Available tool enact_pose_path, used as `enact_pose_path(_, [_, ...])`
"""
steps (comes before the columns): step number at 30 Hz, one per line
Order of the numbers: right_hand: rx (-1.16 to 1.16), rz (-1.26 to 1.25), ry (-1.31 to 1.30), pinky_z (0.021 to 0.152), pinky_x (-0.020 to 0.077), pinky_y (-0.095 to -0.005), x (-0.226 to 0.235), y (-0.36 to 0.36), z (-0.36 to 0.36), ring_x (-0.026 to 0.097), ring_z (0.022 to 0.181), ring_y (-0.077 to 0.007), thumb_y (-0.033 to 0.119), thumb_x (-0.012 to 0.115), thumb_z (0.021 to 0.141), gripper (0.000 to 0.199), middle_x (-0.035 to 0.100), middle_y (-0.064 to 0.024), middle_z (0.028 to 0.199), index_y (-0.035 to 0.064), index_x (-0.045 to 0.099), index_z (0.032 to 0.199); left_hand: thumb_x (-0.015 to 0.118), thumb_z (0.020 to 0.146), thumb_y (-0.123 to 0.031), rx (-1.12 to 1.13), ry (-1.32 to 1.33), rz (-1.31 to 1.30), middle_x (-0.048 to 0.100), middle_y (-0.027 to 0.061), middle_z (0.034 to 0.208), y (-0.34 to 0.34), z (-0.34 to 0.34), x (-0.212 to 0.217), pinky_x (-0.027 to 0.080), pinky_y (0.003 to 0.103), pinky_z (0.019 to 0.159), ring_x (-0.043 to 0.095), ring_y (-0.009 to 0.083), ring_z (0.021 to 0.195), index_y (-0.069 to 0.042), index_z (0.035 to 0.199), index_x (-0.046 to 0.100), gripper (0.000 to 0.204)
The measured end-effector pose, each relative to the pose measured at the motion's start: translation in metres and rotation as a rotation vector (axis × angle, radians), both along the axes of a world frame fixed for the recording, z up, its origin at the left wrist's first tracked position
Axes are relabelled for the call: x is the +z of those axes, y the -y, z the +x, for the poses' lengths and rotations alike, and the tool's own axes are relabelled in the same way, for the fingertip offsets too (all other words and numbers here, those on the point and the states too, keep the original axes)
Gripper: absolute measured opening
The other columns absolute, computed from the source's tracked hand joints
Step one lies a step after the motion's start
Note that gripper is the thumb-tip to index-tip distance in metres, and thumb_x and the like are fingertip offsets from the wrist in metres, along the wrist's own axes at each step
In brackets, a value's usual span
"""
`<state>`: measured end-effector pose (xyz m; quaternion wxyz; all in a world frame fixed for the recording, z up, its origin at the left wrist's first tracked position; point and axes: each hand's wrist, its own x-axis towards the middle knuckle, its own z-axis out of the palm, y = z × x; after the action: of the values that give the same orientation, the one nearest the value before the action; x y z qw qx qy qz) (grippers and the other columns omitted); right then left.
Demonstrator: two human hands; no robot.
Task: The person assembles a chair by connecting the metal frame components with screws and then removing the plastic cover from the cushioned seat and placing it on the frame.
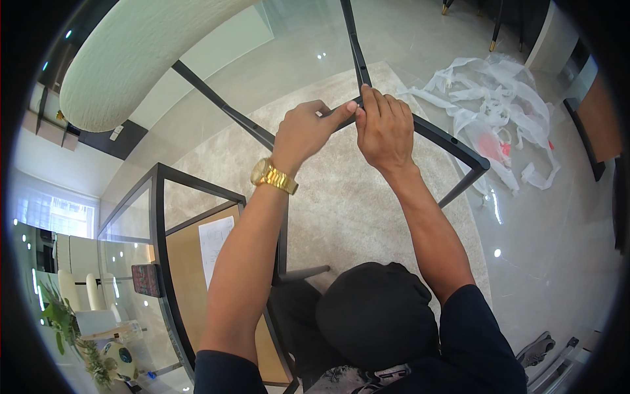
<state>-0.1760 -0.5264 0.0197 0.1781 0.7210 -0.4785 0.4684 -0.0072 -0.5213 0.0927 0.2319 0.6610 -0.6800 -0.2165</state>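
Observation:
A black metal leg frame (441, 136) with angled bars stands in front of me, and one bar crosses under both my hands. My left hand (303, 131), with a gold watch on the wrist, grips this bar from the left, its thumb stretched along it toward the joint. Beside it, my right hand (385, 131) lies over the same bar with the fingers curled across it. The two thumbs nearly meet. Whether a small part sits between them is hidden. Dark legs run from the frame toward a cream padded cushion (141, 62) at the upper left.
A glass-topped, black-framed table (159, 223) stands at my left, with a paper sheet (213, 246) on its lower shelf and a dark patterned flat object (146, 281) on top. Crumpled white plastic wrap (485, 98) lies at the right. Beneath the frame is a beige rug (341, 217).

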Motion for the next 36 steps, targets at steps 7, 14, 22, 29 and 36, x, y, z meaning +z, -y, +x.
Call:
enact_pose_path(7, [0.050,0.247,0.101,0.087,0.0516,-0.0481,0.018,-0.006,0.003,0.070,0.093,-0.0362,0.020,0.062,0.098,0.038,0.074,-0.0231,0.100,-0.0075,0.065,0.123,0.063,0.072,-0.093,-0.023,-0.058,0.206,0.055,0.0093,0.054,0.024,0.005,0.004,0.046,0.034,0.056,0.061,0.0240,0.058,-0.003,0.059,0.061,0.091])
enact_pose_path(14, [0.093,0.616,-0.034,0.083,0.0543,-0.0564,0.070,-0.013,-0.020,0.071,0.087,-0.0500,0.032,0.054,0.104,0.044,0.072,-0.0304,0.087,-0.0083,0.068,0.111,0.053,0.074,-0.097,-0.038,0.072,0.173,0.073,0.0133,0.084,0.014,0.000,-0.004,0.051,0.037,0.075,0.074,0.0293,0.089,-0.003,0.097,0.075,0.099])
enact_pose_path(22, [-0.041,0.676,-0.255,0.082,0.0541,-0.0578,0.081,-0.008,-0.025,0.070,0.088,-0.0518,0.040,0.052,0.107,0.053,0.071,-0.0334,0.086,-0.0064,0.072,0.090,0.046,0.069,-0.104,-0.006,0.236,0.099,0.072,0.0053,0.076,0.002,-0.011,-0.007,0.048,0.042,0.081,0.074,0.0256,0.080,-0.012,0.094,0.077,0.100])
enact_pose_path(29, [-0.041,0.692,-0.091,0.089,0.0528,-0.0567,0.079,-0.011,-0.023,0.070,0.097,-0.0496,0.038,0.049,0.106,0.048,0.074,-0.0269,0.096,-0.0007,0.076,0.100,0.046,0.061,-0.109,0.110,0.339,0.174,0.075,0.0070,0.082,0.000,-0.020,0.001,0.043,0.047,0.091,0.073,0.0265,0.084,-0.011,0.086,0.079,0.106])
enact_pose_path(36, [0.079,0.653,0.112,0.095,0.0545,-0.0450,0.034,0.041,-0.062,0.072,0.109,-0.0392,0.032,0.060,0.100,0.038,0.075,-0.0210,0.117,0.0088,0.074,0.126,0.053,0.049,-0.109,0.143,0.248,0.126,0.069,0.0200,0.135,0.005,-0.024,-0.003,0.035,0.065,0.111,0.061,0.0406,0.130,-0.009,0.128,0.075,0.129])
